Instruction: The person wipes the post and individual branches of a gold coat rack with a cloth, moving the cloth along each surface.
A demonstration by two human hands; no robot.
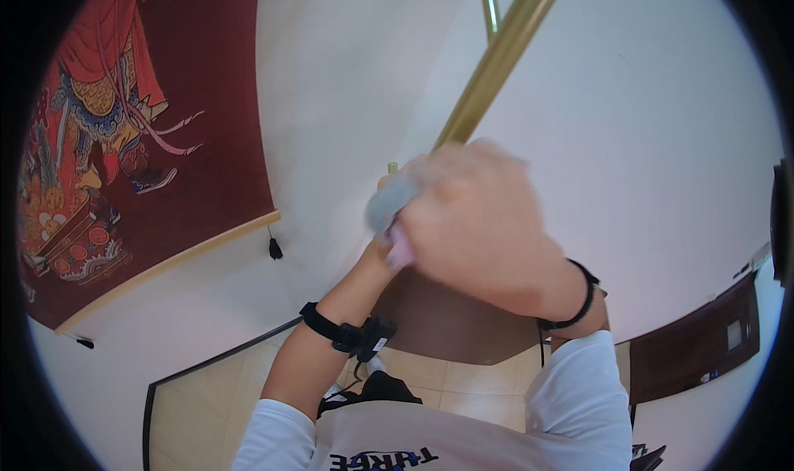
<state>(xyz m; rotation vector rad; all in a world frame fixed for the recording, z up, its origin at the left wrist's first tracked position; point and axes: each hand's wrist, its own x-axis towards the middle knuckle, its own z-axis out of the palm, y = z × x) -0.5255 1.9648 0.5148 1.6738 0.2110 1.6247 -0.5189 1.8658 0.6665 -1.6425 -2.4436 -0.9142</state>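
Observation:
My right hand (477,223) is raised close to the camera, blurred, its fingers curled. A soft grey and pink cloth-like item (391,205) is gripped in it and sticks out on the thumb side. From the upper right a gold metal pole (502,58) runs down behind this hand; whether the fingers go around the pole is hidden. My left hand (384,182) lies behind the right one, mostly covered, so its grip cannot be made out. Beside it a short gold end (392,168) pokes up. A thinner gold rod (489,2) meets the pole near the top.
Below my hands is a brown tabletop-like panel (459,328) over tan floor tiles (474,378). A dark red hanging scroll (217,130) with tassels covers the left wall. Black straps circle both wrists; the left strap carries a small device (366,337). A dark brown door-like panel (688,347) stands right.

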